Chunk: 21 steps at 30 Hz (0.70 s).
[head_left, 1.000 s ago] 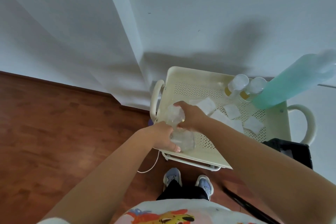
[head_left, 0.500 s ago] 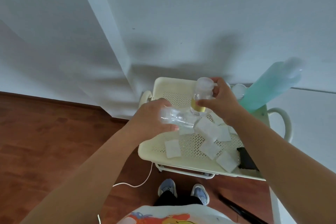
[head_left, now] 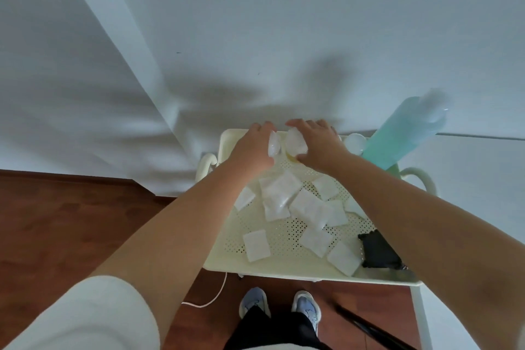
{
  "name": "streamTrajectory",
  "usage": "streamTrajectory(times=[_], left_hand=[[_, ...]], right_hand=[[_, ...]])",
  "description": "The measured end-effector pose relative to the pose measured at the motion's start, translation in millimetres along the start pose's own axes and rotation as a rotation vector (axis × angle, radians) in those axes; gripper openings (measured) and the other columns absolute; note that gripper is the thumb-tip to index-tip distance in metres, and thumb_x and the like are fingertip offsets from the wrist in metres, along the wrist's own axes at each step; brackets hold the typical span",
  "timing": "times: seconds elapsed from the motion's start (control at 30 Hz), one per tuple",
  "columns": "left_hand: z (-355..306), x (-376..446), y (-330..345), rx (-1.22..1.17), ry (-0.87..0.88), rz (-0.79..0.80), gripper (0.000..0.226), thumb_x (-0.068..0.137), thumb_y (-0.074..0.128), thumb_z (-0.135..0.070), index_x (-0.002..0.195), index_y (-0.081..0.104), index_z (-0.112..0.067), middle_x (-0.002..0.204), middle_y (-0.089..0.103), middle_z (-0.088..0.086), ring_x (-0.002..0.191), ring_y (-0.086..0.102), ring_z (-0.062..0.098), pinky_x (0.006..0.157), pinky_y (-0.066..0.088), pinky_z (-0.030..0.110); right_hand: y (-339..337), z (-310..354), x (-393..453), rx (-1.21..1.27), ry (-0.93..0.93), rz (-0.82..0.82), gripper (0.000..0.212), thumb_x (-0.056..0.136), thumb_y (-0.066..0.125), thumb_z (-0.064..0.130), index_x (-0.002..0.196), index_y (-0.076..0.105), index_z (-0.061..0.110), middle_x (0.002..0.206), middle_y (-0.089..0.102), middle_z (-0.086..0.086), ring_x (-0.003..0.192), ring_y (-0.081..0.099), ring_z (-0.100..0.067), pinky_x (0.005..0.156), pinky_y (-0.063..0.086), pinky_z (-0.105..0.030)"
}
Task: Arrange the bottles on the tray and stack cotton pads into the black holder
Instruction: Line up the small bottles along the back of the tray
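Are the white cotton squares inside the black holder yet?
No, out. The cotton pads lie scattered loose across the tray, and the black holder sits apart at its near right corner.

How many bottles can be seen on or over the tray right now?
4: one clear bottle in the left hand, one in the right hand, a clear-capped one beside the right hand, and the tall teal bottle at the tray's far right corner. The arms may hide others.

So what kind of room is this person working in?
Probably a home room: a wooden floor, a plain white wall, and a cream tray with cotton pads and a turquoise bottle.
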<state>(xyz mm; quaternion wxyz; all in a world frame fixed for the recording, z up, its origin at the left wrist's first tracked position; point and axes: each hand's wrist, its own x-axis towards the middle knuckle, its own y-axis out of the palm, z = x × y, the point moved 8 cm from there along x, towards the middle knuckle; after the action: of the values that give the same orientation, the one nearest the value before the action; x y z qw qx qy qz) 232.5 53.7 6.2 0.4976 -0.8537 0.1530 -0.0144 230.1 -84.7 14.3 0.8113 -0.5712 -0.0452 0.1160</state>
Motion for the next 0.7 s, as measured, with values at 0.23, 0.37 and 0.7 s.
streamTrajectory(times=[0.23, 0.37, 0.7], left_hand=[[-2, 20, 33, -0.054, 0.014, -0.009, 0.07, 0.069, 0.072, -0.002, 0.13, 0.04, -0.016, 0.121, 0.05, 0.01, 0.097, 0.059, 0.03, 0.073, 0.05, 0.036], [-3, 29, 41, -0.131, 0.043, -0.049, 0.069, 0.07, 0.074, -0.003, 0.129, 0.041, -0.015, 0.125, 0.049, 0.011, 0.101, 0.057, 0.03, 0.072, 0.044, 0.031], [20, 8, 49, -0.378, -0.102, -0.085, 0.118, 0.069, 0.083, -0.019, 0.152, 0.0, -0.029, 0.152, 0.022, 0.007, 0.132, 0.035, 0.018, 0.096, 0.03, 0.025]], right_hand=[[18, -28, 1, -0.243, 0.097, -0.007, 0.068, 0.071, 0.07, 0.032, 0.131, 0.037, 0.038, 0.13, 0.055, 0.007, 0.129, 0.028, -0.027, 0.099, 0.02, -0.046], [24, -35, 0, -0.223, 0.147, -0.032, 0.074, 0.075, 0.068, 0.035, 0.138, 0.029, 0.039, 0.134, 0.05, 0.007, 0.131, 0.026, -0.027, 0.102, 0.019, -0.047], [-3, -72, -61, 0.09, 0.326, -0.19, 0.099, 0.072, 0.078, 0.032, 0.146, 0.012, 0.037, 0.155, 0.018, 0.0, 0.14, 0.015, -0.028, 0.111, 0.02, -0.046]])
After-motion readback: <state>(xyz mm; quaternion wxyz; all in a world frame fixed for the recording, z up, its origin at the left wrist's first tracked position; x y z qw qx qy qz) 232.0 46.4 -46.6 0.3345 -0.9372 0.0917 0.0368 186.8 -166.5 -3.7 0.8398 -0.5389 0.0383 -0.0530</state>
